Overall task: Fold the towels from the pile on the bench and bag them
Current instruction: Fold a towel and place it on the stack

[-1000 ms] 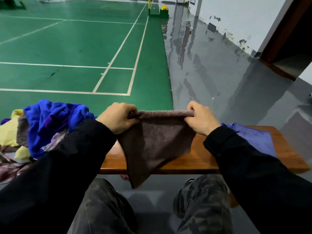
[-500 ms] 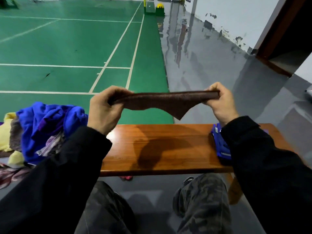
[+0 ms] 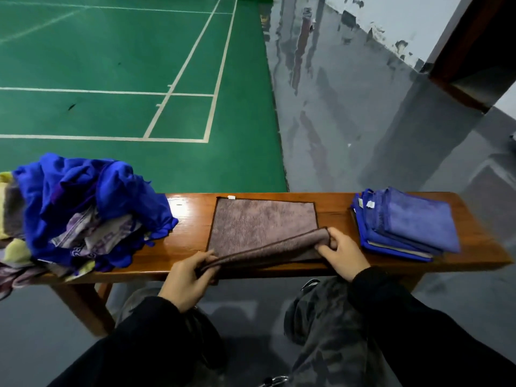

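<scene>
One brown towel (image 3: 262, 224) at frame centre, one loose pile (image 3: 83, 210) left, one folded blue stack (image 3: 405, 222) right | towel, held up half a second ago, now lies on your wooden desk (image 3: 335, 213); your left hand (image 3: 187, 277) and right hand (image 3: 342, 252) pinch its near edge | green court (image 3: 111, 65) and grey floor beyond.

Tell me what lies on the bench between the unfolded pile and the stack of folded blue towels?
In the head view, a brown towel lies there, spread flat, with both hands lifting its near edge.
</scene>
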A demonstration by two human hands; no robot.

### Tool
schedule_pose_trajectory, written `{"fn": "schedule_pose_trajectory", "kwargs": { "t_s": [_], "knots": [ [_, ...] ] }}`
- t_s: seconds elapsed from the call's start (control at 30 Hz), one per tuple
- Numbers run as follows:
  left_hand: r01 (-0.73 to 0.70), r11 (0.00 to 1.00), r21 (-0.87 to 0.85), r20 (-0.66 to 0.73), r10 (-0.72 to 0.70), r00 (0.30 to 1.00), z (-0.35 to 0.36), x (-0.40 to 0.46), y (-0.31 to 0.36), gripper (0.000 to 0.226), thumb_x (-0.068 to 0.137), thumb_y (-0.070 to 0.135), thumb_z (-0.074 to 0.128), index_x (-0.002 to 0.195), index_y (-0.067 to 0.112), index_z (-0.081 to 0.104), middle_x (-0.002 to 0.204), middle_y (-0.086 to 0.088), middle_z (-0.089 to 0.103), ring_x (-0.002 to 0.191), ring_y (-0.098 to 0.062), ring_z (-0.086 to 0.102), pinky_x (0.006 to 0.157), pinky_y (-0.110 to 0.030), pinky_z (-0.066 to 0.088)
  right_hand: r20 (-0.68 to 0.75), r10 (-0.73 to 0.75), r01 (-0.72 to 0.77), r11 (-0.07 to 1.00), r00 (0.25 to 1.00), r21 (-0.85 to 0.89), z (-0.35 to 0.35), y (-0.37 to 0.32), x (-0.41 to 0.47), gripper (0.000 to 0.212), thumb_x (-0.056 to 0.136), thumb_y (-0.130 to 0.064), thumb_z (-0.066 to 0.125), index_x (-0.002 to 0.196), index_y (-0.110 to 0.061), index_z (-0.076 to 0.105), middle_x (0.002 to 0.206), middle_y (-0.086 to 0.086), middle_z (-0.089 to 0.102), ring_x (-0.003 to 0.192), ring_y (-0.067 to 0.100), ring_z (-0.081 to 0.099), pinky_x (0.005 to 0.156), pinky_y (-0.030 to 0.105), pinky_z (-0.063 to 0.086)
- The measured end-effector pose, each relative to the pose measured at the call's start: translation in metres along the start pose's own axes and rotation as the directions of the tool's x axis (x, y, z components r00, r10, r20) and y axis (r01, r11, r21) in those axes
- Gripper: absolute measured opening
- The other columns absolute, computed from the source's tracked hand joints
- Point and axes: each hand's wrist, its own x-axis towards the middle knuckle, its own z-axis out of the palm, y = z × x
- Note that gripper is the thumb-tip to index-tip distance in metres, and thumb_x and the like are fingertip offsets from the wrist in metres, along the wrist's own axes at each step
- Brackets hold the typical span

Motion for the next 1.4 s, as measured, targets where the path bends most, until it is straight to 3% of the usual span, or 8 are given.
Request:
{"fn": "schedule_pose_trajectory", "kwargs": {
  "t_s": [0.1,0.27,0.43,0.6,0.73,0.97,1.17,1.4],
  "knots": [
    [0.054,0.979,-0.195,-0.063,-0.068,0.996,-0.007,0.023,0.021,0.006,0.092,0.018,0.068,0.088,0.018,0.064,0.076,0.011,0.069,0.072,0.001,0.064,0.063,-0.012,0.048,-0.057,0.055,-0.042,0.976,0.997,0.212,-0.001,-0.011,0.013,0.015,0.095,-0.011,0.064,0.100,-0.025,0.061,0.097,-0.004,0.072,0.090,0.008,0.069,0.078,0.023,0.055],
    [0.128,0.951,-0.281,-0.207,-0.190,0.960,-0.004,0.083,0.040,0.013,0.097,0.017,0.062,0.109,0.014,0.064,0.100,0.004,0.069,0.091,-0.006,0.065,0.084,-0.022,0.050,-0.178,0.174,-0.085,0.904,0.969,0.419,0.005,-0.021,0.047,0.006,0.094,-0.009,0.067,0.092,-0.014,0.063,0.088,0.001,0.074,0.083,0.014,0.072,0.071,0.021,0.054],
    [0.281,0.955,-0.098,-0.186,-0.295,0.937,0.020,0.112,0.011,0.021,0.098,0.023,0.061,0.107,0.005,0.067,0.104,-0.010,0.071,0.091,-0.021,0.063,0.076,-0.020,0.040,-0.289,0.167,-0.167,0.986,0.942,0.028,0.028,0.000,0.073,0.012,0.093,-0.029,0.069,0.089,-0.021,0.060,0.085,-0.006,0.064,0.086,0.019,0.060,0.074,0.027,0.039],
    [0.294,0.935,0.198,-0.264,-0.238,0.935,0.038,0.111,-0.014,0.027,0.101,0.032,0.054,0.101,0.008,0.066,0.099,-0.018,0.071,0.089,-0.038,0.067,0.074,-0.039,0.048,-0.367,0.113,-0.155,0.984,0.923,-0.087,0.046,0.020,0.091,0.016,0.096,-0.040,0.060,0.095,-0.025,0.055,0.094,-0.001,0.066,0.091,0.024,0.060,0.077,0.039,0.050],
    [0.285,0.925,0.250,-0.316,-0.200,0.927,0.041,0.120,-0.023,0.026,0.101,0.033,0.054,0.093,0.009,0.061,0.093,-0.021,0.069,0.086,-0.042,0.065,0.070,-0.043,0.048,-0.417,0.044,-0.173,0.945,0.908,-0.277,0.056,0.027,0.092,0.023,0.098,-0.042,0.057,0.098,-0.020,0.057,0.095,0.003,0.062,0.092,0.026,0.055,0.072,0.034,0.036],
    [0.242,0.933,0.267,-0.346,-0.142,0.928,0.048,0.119,-0.024,0.016,0.098,0.019,0.058,0.090,0.005,0.060,0.089,-0.017,0.063,0.080,-0.037,0.062,0.067,-0.039,0.045,-0.434,0.083,-0.229,0.927,0.897,-0.297,0.057,0.023,0.100,0.026,0.100,-0.049,0.051,0.094,-0.023,0.055,0.092,0.001,0.066,0.089,0.027,0.060,0.068,0.032,0.035],
    [0.253,0.921,0.297,-0.376,-0.130,0.917,0.054,0.119,-0.035,0.017,0.094,0.016,0.065,0.089,0.001,0.069,0.095,-0.019,0.064,0.091,-0.038,0.057,0.084,-0.045,0.048,-0.452,0.133,-0.297,0.902,0.882,-0.314,0.060,0.020,0.106,0.031,0.100,-0.055,0.047,0.093,-0.025,0.052,0.095,0.002,0.069,0.087,0.031,0.062,0.065,0.033,0.036],
    [0.293,0.908,0.301,-0.410,-0.154,0.899,0.047,0.124,-0.027,0.021,0.095,0.024,0.065,0.084,0.006,0.065,0.088,-0.013,0.064,0.079,-0.035,0.063,0.065,-0.038,0.048,-0.453,0.170,-0.344,0.877,0.875,-0.335,0.059,0.015,0.109,0.032,0.100,-0.056,0.046,0.094,-0.025,0.054,0.094,-0.001,0.067,0.077,0.022,0.050,0.065,0.032,0.036]
  ]
}}
